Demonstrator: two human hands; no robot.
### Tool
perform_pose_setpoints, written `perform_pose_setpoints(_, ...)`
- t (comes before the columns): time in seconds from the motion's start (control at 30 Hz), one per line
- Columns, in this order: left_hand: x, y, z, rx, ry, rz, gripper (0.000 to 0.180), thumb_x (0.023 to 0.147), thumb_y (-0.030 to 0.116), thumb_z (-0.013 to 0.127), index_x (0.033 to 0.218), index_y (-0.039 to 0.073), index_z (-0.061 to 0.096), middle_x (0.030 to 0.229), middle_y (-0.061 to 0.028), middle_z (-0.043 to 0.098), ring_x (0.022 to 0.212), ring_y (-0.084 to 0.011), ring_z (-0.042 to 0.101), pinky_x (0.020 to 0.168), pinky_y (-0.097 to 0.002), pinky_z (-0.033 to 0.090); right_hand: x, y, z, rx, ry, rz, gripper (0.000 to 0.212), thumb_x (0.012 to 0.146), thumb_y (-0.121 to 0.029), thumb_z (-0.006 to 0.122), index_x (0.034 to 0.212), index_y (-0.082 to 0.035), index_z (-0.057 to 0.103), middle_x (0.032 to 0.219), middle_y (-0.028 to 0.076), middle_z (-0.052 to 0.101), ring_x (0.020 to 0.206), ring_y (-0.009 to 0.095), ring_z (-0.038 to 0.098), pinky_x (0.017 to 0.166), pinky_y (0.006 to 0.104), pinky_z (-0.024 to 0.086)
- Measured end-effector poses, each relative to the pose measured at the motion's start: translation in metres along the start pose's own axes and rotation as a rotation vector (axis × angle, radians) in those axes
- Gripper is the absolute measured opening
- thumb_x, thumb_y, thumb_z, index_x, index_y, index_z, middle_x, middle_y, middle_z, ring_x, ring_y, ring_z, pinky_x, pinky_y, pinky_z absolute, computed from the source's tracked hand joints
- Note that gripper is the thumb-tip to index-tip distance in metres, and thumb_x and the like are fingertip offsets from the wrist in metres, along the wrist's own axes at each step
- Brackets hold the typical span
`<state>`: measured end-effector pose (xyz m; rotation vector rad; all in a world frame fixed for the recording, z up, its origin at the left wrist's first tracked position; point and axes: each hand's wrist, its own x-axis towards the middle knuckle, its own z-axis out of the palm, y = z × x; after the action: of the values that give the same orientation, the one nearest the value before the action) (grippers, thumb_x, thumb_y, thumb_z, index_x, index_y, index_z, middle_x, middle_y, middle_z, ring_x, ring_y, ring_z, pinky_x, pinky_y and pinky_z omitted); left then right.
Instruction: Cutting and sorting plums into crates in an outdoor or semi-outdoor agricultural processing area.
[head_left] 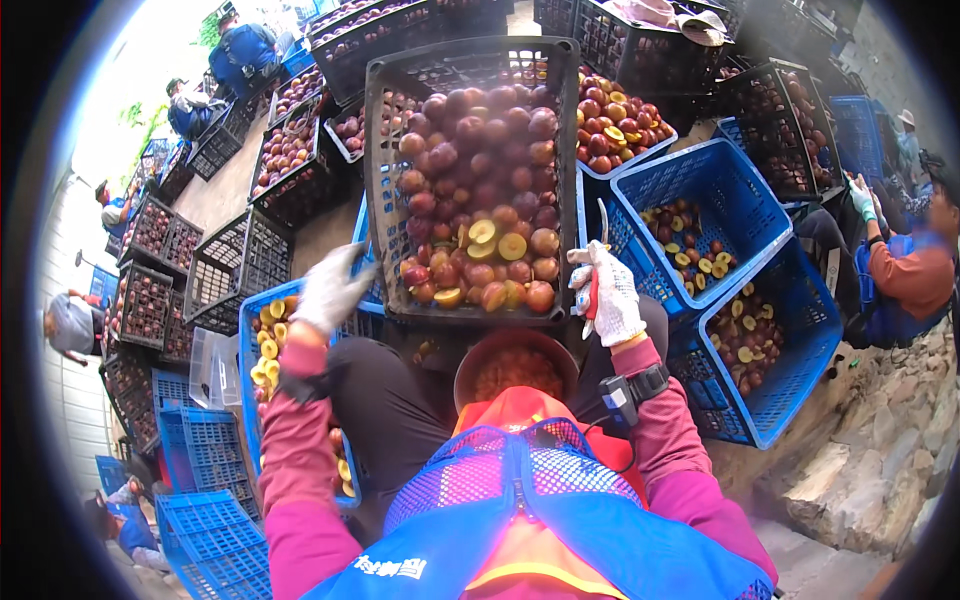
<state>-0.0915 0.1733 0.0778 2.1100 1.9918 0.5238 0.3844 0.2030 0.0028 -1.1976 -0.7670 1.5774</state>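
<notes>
In front of me a black plastic crate (372, 200) is tilted toward me, filled with red-purple plums (475, 190). Several cut plum halves (483, 240) with yellow flesh lie among the whole ones near its lower edge. My left hand (335, 290), in a white glove, is smeared by motion beside that crate's left side, above a blue crate (250, 340) of plum halves (268, 350); its fingers are unclear. At the crate's right edge, my gloved right hand (610, 300) grips a red-handled tool (592, 298) with a thin curved metal end pointing up.
Between my knees sits a round bowl (467, 385) of reddish pieces. To the right, two blue crates (800, 340) contain plum halves. Black crates (240, 265) of plums stand at left and behind. A person in a blue vest (910, 270) sits at far right, near rough stones (860, 480).
</notes>
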Motion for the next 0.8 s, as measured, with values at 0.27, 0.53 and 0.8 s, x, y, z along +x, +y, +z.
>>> perform_pose_setpoints(0.27, 0.118, 0.149, 0.189, 0.344, -0.182, 0.267, 0.07, 0.094, 0.053, 0.077, 0.155, 0.023, 0.063, 0.164, -0.0188, 0.054, 0.148, -0.0425, 0.052, 0.118, -0.065, 0.042, 0.011, -0.012, -0.01, -0.108, -0.002, -0.029, 0.048, 0.118, -0.046, 0.059, 0.123, -0.002, 0.077, 0.078, 0.0, 0.069, 0.05, 0.006, 0.055, 0.046, 0.0228, 0.045)
perform_pose_setpoints(0.53, 0.094, 0.043, 0.174, 0.373, -0.141, -0.241, 0.066, 0.095, 0.06, 0.076, 0.139, 0.013, 0.065, 0.134, -0.0223, 0.072, 0.126, -0.0421, 0.07, 0.105, -0.0586, 0.054, 0.013, -0.022, -0.025, -0.095, -0.009, -0.007, 0.046, 0.118, -0.045, 0.06, 0.123, -0.003, 0.077, 0.079, 0.0, 0.068, 0.051, 0.005, 0.055, 0.046, 0.0226, 0.045)
perform_pose_setpoints(0.8, 0.16, 0.092, 0.154, 0.311, -0.365, -0.029, 0.075, 0.093, 0.052, 0.079, 0.154, 0.013, 0.06, 0.151, -0.0216, 0.068, 0.137, -0.0417, 0.067, 0.11, -0.0533, 0.056, 0.023, -0.023, -0.025, -0.104, -0.005, 0.021, 0.04, 0.118, -0.041, 0.059, 0.122, -0.006, 0.077, 0.078, -0.001, 0.068, 0.051, 0.005, 0.053, 0.047, 0.0227, 0.043)
